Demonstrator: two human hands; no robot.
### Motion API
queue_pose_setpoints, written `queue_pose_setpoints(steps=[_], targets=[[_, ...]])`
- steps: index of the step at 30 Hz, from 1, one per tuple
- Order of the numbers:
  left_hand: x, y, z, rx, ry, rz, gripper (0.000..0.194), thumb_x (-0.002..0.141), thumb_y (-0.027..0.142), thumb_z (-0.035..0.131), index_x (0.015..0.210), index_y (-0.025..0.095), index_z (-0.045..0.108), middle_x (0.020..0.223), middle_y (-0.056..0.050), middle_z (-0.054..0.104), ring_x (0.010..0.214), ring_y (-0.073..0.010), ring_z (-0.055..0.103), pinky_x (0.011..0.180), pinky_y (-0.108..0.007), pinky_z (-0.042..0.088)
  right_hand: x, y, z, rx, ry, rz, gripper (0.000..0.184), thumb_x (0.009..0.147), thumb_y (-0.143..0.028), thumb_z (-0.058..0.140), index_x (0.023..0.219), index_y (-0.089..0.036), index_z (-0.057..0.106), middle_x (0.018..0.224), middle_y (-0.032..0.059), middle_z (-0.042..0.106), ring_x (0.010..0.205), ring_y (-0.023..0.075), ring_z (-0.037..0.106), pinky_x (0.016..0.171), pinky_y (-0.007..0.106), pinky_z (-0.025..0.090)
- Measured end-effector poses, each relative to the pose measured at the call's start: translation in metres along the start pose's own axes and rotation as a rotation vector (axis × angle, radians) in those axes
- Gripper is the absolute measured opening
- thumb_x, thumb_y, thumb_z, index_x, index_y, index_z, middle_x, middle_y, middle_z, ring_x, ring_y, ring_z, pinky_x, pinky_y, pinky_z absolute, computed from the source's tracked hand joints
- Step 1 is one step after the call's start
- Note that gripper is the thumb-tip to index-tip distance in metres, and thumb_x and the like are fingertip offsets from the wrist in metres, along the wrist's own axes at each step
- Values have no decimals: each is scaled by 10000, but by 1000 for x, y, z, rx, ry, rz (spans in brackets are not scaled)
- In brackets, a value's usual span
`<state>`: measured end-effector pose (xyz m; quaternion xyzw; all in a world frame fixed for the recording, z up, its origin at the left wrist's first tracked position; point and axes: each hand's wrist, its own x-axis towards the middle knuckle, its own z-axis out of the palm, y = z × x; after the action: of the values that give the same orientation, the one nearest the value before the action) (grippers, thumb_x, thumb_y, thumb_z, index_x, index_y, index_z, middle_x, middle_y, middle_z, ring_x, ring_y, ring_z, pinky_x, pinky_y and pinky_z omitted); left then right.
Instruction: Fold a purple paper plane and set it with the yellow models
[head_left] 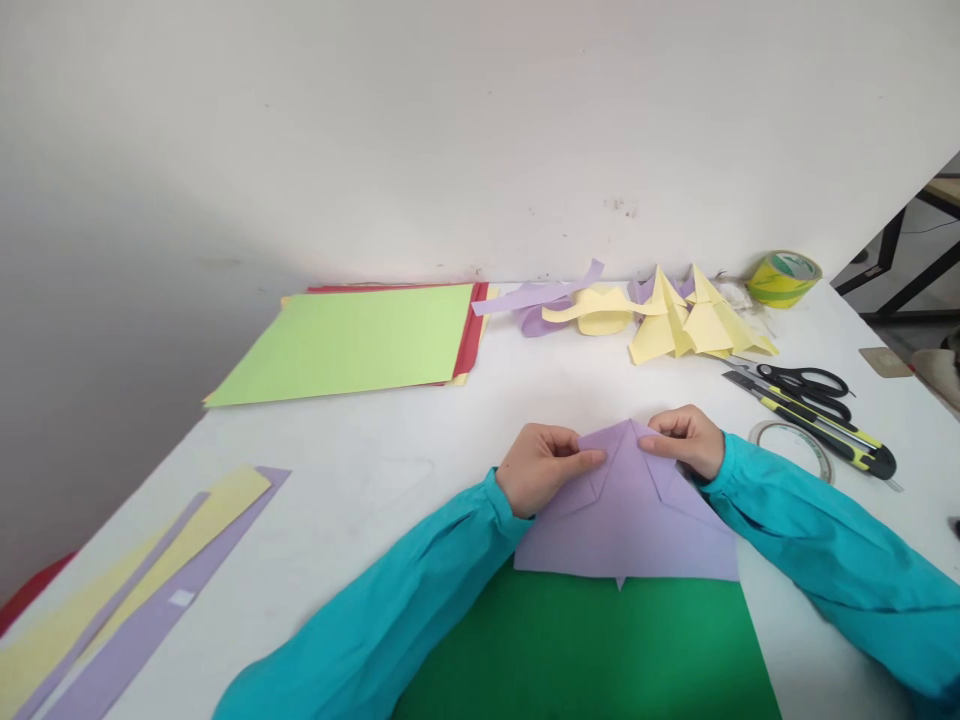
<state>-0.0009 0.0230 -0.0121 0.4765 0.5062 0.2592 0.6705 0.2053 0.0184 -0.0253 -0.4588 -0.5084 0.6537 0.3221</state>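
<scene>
A folded sheet of purple paper (630, 535) is held up in front of me, with its peak at the top and crease lines running down from it. My left hand (551, 465) pinches the upper left edge between thumb and fingers. On the opposite edge, near the peak, my right hand (684, 440) grips the paper the same way. Below the purple paper lies a dark green sheet (600, 650). A small purple point sticks out under the paper's lower edge. Both of my arms are in teal sleeves.
At the back left lies a stack topped by light green paper (352, 340). Paper strips (536, 295) and folded yellow paper pieces (701, 320) line the wall. Scissors (806, 385), a utility knife (825, 425) and tape rolls (784, 278) are at right. Cut strips (142, 630) lie left.
</scene>
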Motion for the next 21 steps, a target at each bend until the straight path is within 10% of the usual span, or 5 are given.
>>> queue_pose_setpoints(steps=[16, 21], targets=[[1, -4, 0, -41, -35, -20, 312, 533, 393, 746, 569, 106, 631, 476, -1, 581, 415, -84, 477, 393, -194, 350, -1, -5, 5, -91, 36, 19, 366, 589, -406, 718, 493, -126, 503, 371, -75, 421, 348, 19, 316, 345, 165, 204], [2, -5, -2, -66, 67, 47, 301, 542, 403, 733, 592, 118, 649, 503, -13, 605, 450, -122, 528, 422, -223, 401, -2, -6, 5, 16, 3, 73, 324, 570, -411, 729, 618, -116, 606, 504, -15, 595, 424, 86, 516, 402, 195, 390]])
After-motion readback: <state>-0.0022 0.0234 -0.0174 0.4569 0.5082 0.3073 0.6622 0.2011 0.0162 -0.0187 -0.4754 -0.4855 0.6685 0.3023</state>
